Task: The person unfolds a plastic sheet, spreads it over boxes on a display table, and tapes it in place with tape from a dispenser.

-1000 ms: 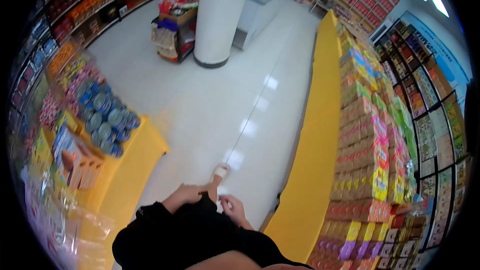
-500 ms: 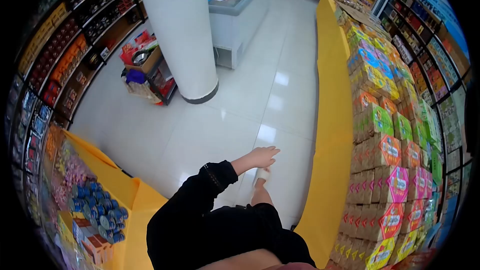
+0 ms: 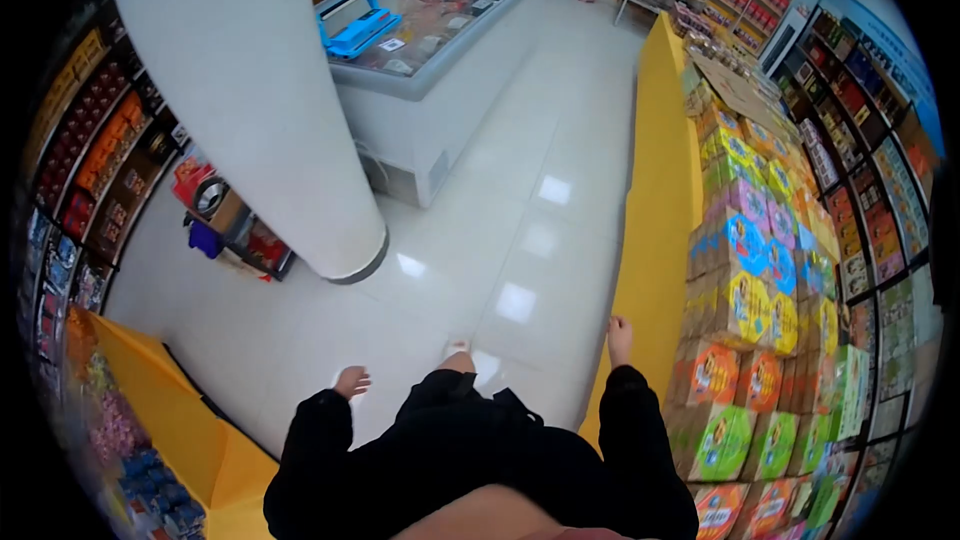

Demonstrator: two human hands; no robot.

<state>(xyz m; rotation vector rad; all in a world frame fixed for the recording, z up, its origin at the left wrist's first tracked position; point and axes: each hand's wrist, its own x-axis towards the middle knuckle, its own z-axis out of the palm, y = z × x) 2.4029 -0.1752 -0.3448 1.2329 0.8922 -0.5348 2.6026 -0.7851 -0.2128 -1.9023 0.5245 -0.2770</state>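
Observation:
My left hand (image 3: 352, 381) hangs low over the white tile floor, with nothing in it and its fingers a little apart. On the other side, my right hand (image 3: 620, 340) is beside the yellow cloth (image 3: 652, 210) along the display. Its fingers look curled in, and no object shows in them. I cannot tell whether it touches the cloth. Stacks of colourful boxed packs (image 3: 745, 305) stand just right of that hand. Between my arms, one foot (image 3: 457, 348) shows on the floor.
A white pillar (image 3: 270, 120) stands ahead left, beside a cart of goods (image 3: 235, 225). Behind it is a glass-topped freezer (image 3: 430, 85) with a blue device (image 3: 362, 32) on top. Another yellow-draped stand (image 3: 190, 395) holds blue cans (image 3: 155, 490). Shelves line both sides.
The pillar and freezer appear nearer, and I have moved forward along the aisle. My left hand has swung back to the left. My right hand has come into view.

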